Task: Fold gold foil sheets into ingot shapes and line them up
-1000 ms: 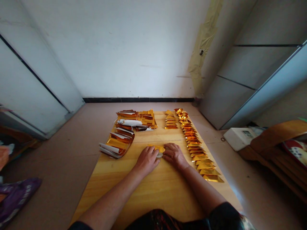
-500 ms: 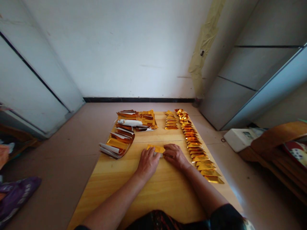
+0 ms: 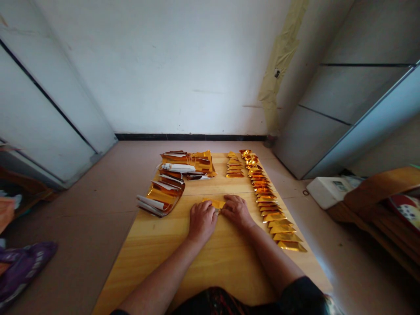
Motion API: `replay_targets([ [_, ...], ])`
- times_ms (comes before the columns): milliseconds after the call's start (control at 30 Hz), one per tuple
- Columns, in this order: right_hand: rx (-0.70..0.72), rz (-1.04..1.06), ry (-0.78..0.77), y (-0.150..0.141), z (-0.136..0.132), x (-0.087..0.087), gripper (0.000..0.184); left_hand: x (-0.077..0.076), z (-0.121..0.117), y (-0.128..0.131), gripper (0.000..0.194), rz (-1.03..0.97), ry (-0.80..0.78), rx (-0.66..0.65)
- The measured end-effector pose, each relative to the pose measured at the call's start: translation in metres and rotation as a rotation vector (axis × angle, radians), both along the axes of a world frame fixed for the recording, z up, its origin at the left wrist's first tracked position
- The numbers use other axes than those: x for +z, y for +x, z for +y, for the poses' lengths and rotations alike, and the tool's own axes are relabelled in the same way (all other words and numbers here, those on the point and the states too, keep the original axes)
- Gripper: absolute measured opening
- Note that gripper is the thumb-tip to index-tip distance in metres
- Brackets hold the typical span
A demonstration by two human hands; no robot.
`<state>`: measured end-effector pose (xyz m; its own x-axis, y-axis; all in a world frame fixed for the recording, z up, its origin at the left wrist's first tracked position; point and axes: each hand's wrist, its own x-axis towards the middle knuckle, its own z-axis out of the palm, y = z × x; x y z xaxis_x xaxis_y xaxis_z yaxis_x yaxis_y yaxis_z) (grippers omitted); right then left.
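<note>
A small piece of gold foil paper (image 3: 215,204) lies on the wooden table between my hands, partly covered by the fingers. My left hand (image 3: 202,220) grips its left side, with the fingertips near the lower edge. From the other side, my right hand (image 3: 239,211) pinches the right end. Along the table's right side runs a long row of folded gold paper pieces (image 3: 269,205), overlapping one another. A shorter stack of the same folded pieces (image 3: 234,165) sits at the back. Loose gold sheets with white backs (image 3: 166,190) are bunched at the left.
The wooden table (image 3: 151,258) stands on a tiled floor before a white wall (image 3: 170,78). More gold sheets with a white roll (image 3: 179,168) lie at the back left. A purple bag (image 3: 26,271) is on the left, a wooden seat (image 3: 377,205) on the right.
My right hand has shifted slightly left over the foil paper, its fingers now closer to my left fingertips. Less of the paper's pale underside shows.
</note>
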<state>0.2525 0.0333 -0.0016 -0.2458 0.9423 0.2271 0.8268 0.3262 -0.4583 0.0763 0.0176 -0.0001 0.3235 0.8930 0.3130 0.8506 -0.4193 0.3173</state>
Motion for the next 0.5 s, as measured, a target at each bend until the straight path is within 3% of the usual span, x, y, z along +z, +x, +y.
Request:
replay_targets([
  [500, -0.075, 0.045, -0.034, -0.0081, 0.0030, -0.0006, 0.008, -0.0005, 0.0001, 0.0021, 0.009, 0.025, 0.009, 0.012],
])
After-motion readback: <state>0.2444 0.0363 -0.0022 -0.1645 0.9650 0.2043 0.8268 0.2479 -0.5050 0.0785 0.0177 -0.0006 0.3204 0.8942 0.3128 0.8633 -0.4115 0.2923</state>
